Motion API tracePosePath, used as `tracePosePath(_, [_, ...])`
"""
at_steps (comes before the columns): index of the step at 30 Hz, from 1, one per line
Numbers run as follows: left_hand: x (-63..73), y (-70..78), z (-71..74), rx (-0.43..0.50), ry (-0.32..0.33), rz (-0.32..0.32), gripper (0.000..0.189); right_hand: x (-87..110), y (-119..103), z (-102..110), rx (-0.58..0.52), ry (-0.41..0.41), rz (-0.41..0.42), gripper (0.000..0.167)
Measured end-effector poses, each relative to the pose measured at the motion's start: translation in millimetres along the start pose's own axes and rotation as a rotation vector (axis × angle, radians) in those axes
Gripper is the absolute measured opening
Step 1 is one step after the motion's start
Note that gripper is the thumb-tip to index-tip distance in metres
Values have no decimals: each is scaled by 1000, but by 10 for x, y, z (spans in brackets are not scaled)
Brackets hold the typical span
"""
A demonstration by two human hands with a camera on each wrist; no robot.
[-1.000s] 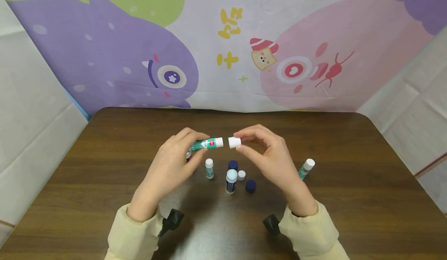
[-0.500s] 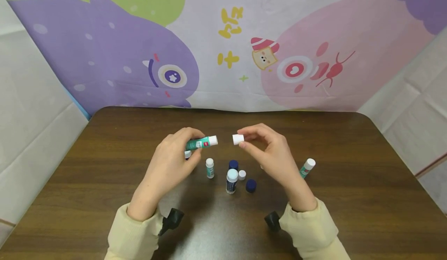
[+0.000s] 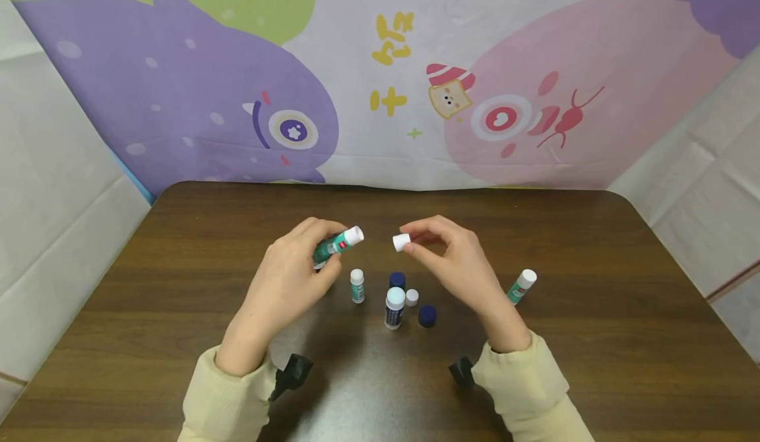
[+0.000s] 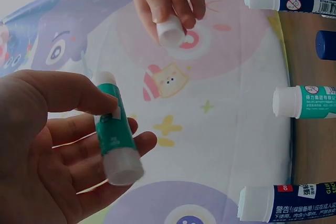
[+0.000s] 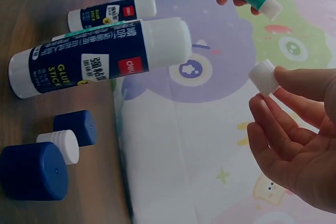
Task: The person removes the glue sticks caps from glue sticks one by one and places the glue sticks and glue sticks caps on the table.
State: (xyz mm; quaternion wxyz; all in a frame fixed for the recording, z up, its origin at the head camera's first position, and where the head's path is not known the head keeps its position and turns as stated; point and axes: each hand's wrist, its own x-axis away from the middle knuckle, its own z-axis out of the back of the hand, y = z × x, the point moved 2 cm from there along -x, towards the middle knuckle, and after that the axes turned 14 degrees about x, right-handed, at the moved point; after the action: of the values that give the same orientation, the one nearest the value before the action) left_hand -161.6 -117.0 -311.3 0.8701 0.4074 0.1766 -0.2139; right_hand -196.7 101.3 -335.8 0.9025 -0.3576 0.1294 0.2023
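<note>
My left hand (image 3: 291, 267) grips a green glue stick (image 4: 113, 124) between thumb and fingers, held above the table. Its white end (image 3: 354, 235) tilts up to the right, with no cap on that end. Across a small gap, my right hand (image 3: 460, 264) pinches a small white cap (image 5: 263, 77) between thumb and fingertips. Below the hands, an uncapped green glue stick (image 3: 357, 290) and a larger navy glue stick (image 3: 394, 313) stand upright. Another navy glue stick (image 5: 113, 14) is mostly hidden behind my left hand in the head view.
Two dark blue caps (image 3: 427, 316) and a white cap (image 3: 412, 297) lie near the navy glue stick. Beyond my right wrist stands a green glue stick (image 3: 522, 285) with a white top. A printed cloth (image 3: 380, 158) hangs behind the brown table (image 3: 594, 244).
The green glue stick in my left hand has shifted left and tilted upward, widening its gap from the cap. The cap in my right hand has moved slightly right and turned.
</note>
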Motion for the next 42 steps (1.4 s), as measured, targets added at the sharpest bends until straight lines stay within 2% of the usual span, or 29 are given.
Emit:
tracePosePath(5, [-3,-5,-14,-3,-43,31,25,-13,34,-61,50,-13,5,22])
tracePosePath(11, [-5,-20,-40,-32,-149,90,19,-23,94,-145,135,-68,-9,21])
tracePosePath(20, [18,-65,-89,-62,-240,55,16,-22,139,-243,186,-141,-14,20])
tracePosePath(25, [25,-101,-114,-77,-302,66,16,-18,151,-312,233,-202,43,18])
tracePosePath(34, [49,-148,-145,-107,-343,86,19,-17,176,-449,279,-328,196,20])
tracePosePath(37, [52,-186,-169,-134,-368,111,19,-9,192,-488,291,-353,206,21])
tracePosePath(42, [70,-248,-199,-202,-411,174,14,0,225,-545,324,-371,175,20])
